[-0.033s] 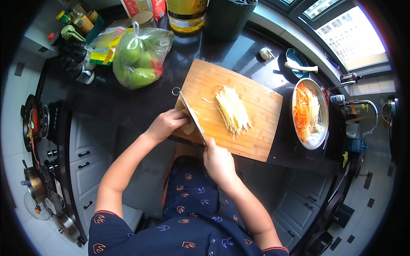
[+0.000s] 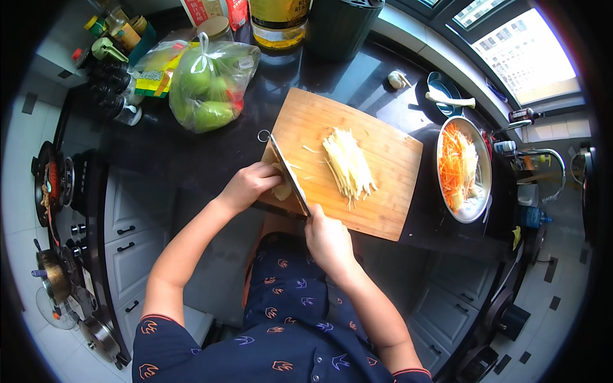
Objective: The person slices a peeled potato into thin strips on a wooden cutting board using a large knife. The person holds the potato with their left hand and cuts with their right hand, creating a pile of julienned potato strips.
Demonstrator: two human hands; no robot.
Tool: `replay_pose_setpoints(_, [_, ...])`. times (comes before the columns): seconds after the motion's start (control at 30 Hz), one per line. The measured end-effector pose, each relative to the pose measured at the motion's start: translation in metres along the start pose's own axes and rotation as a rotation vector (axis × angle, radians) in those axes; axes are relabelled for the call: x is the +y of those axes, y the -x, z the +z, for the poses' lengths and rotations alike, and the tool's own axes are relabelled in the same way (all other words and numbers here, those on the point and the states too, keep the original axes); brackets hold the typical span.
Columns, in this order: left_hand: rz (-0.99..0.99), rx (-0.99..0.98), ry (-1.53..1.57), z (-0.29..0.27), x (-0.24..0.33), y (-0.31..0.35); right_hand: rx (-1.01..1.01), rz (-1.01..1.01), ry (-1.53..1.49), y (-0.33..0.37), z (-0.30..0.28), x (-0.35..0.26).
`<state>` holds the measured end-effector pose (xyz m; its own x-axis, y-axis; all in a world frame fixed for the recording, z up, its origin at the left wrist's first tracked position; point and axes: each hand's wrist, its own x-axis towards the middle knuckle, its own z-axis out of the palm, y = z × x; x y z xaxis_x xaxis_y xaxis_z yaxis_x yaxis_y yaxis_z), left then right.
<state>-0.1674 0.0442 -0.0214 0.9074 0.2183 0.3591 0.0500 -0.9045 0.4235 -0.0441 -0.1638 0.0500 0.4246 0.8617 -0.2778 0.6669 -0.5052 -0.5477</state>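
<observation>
A wooden cutting board [image 2: 389,153] lies at an angle on the dark counter. My right hand [image 2: 329,246] is closed round the handle of a kitchen knife [image 2: 287,169], whose broad blade slants across the board's left part. Left of the blade, my left hand [image 2: 246,188] has its bent fingers pressed together on pale yellow vegetable slices [image 2: 281,191], potato by their look. The fingertips are close to the blade and partly hidden. A few thin shreds lie just right of the knife. In the middle of the board is a heap of pale yellow strips [image 2: 348,166].
A metal bowl [image 2: 458,214] of orange and pale shreds stands right of the board. Behind are a garlic bulb [image 2: 396,80] and a blue dish [image 2: 447,86] with a pale-handled tool. A tied bag of green produce [image 2: 204,96] sits back left; a stove with pans is far left.
The knife and my right hand have shifted very slightly to the right. My left hand stays on the slices.
</observation>
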Motion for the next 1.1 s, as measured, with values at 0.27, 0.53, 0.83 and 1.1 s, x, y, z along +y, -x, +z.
replay_pose_setpoints(0.27, [-0.007, 0.028, -0.004, 0.002, 0.0, 0.002, -0.041, 0.002, -0.021, 0.011, -0.021, -0.007])
replay_pose_setpoints(0.53, [-0.014, 0.028, -0.005, -0.003, 0.006, -0.002, -0.066, 0.056, 0.027, 0.001, -0.002, -0.005])
replay_pose_setpoints(0.83, [-0.005, 0.056, 0.016, 0.005, -0.001, 0.004, 0.002, -0.014, -0.035, 0.006, -0.014, -0.004])
replay_pose_setpoints(1.1, [-0.028, 0.056, 0.015, 0.002, 0.005, 0.004, -0.084, 0.087, 0.007, 0.013, -0.014, -0.013])
